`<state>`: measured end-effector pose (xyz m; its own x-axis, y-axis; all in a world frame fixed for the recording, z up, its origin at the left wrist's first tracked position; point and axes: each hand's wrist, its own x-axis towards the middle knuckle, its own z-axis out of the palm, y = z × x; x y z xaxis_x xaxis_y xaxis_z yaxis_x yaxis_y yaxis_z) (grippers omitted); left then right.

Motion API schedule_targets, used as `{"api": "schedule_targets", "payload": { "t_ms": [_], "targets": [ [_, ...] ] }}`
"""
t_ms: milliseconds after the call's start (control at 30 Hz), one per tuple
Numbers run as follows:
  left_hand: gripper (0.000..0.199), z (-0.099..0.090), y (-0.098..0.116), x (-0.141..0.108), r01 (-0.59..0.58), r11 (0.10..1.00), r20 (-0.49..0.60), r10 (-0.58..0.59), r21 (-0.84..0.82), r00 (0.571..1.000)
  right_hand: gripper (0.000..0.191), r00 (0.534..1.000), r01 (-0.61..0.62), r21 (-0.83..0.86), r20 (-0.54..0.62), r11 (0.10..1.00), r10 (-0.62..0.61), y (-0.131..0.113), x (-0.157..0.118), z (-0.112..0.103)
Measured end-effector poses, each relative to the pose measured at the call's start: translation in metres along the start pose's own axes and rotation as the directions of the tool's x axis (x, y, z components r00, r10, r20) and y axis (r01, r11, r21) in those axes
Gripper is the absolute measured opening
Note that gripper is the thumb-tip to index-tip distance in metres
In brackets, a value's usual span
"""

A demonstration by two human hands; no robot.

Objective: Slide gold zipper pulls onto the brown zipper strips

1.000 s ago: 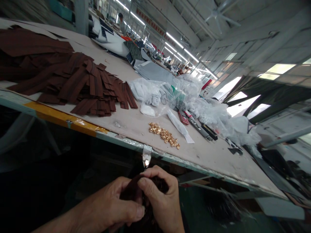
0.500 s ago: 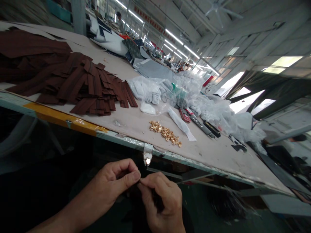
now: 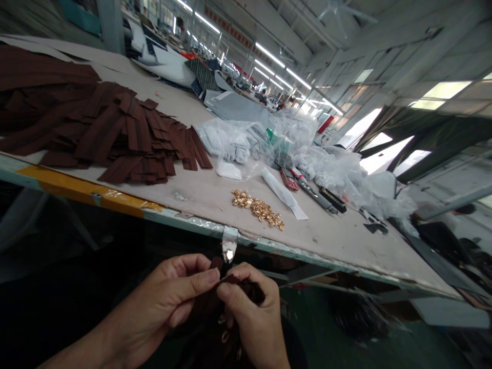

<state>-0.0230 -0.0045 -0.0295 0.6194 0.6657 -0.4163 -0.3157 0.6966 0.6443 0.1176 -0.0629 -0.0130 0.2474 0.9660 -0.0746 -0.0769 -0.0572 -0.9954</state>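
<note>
Below the table's front edge, my left hand (image 3: 172, 287) pinches one part of a dark brown strip (image 3: 216, 264). My right hand (image 3: 253, 307) grips the same brown material, its fingertips nearly touching those of the left. Small gold pieces (image 3: 225, 335) hang in the dark beneath my hands. Just above them, a metal fixture (image 3: 229, 251) is taped to the table edge. A pile of gold metal pieces (image 3: 257, 207) lies on the table beyond. Many brown zipper-like strips (image 3: 130, 128) are heaped at the left.
On the table (image 3: 200, 200) are clear plastic bags (image 3: 246, 141), a white paper strip (image 3: 284, 192), a red item (image 3: 289, 179), a grey cutter (image 3: 321, 200) and a black-handled tool (image 3: 374, 223). Grey sheets (image 3: 238, 106) lie farther back. A distant person (image 3: 180, 28) is at upper left.
My hands have parted slightly and tilted, and the brown strip between them now shows. Gold pieces have come into sight below. The view has shifted a little.
</note>
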Motion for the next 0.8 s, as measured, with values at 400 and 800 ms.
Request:
{"api": "schedule_targets", "payload": {
  "t_ms": [400,800],
  "targets": [
    [0.023,0.008,0.011,0.003,-0.052,0.992,-0.028,0.056,0.115,0.998,0.033,0.976,-0.22,0.423,0.09,0.879,0.2,0.003,0.014,0.001],
    [0.023,0.012,0.012,0.01,-0.04,0.986,-0.041,0.047,0.162,0.998,0.031,0.972,-0.234,0.393,0.088,0.889,0.217,-0.004,0.02,0.006]
  ]
}}
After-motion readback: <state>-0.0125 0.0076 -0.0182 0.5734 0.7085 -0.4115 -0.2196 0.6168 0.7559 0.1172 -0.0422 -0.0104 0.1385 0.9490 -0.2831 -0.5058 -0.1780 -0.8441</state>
